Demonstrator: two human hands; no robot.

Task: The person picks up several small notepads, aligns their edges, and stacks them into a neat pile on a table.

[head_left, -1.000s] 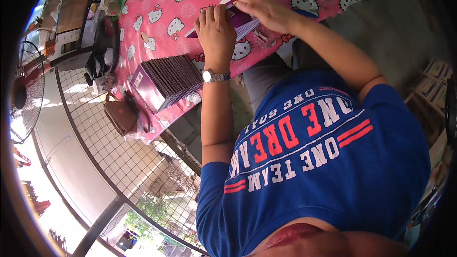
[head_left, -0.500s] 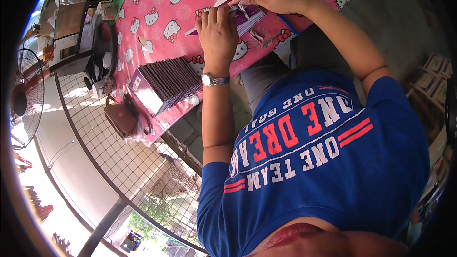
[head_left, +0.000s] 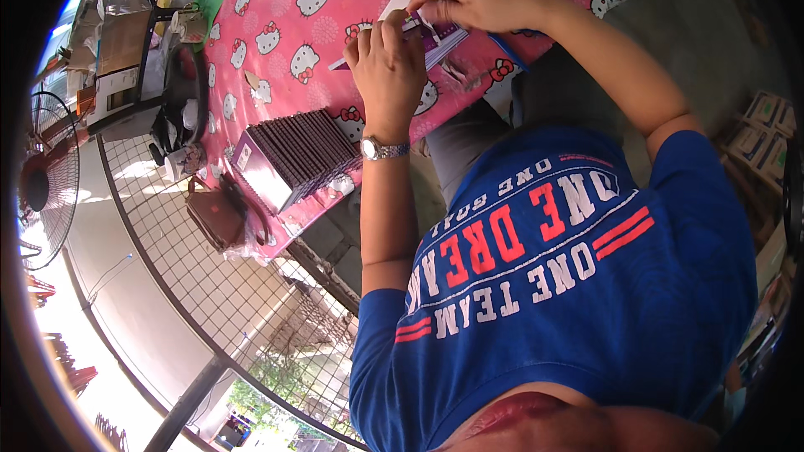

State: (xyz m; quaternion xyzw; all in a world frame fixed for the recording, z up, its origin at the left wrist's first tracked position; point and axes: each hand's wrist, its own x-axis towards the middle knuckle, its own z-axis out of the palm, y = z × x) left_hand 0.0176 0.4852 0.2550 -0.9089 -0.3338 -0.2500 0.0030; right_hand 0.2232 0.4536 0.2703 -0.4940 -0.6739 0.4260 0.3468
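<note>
A purple notebook [head_left: 435, 42] with white page edges lies tilted on the table in front of me. My left hand [head_left: 385, 67], with a metal watch at the wrist, is closed over its left part, fingers bent and tips at the far edge. Across from it my right hand [head_left: 469, 2] pinches at the far edge, thumb and forefinger close to my left fingertips. What the pinch holds is too small to make out. A white paper corner [head_left: 395, 5] sticks out beyond the notebook. Left of my left forearm stands a row of purple spiral notebooks [head_left: 295, 159].
A pink patterned cloth [head_left: 335, 25] covers the table. By the notebook's right side lies a blue pen-like stick [head_left: 507, 52]. A brown bag [head_left: 214, 216] hangs at the table's left edge, near a wire mesh fence [head_left: 167, 226]. A fan [head_left: 46, 180] stands far left.
The right hand's fingers have drawn in and curled more at the notebook's far edge. My left hand has stayed on the notebook; the whole view has shifted slightly.
</note>
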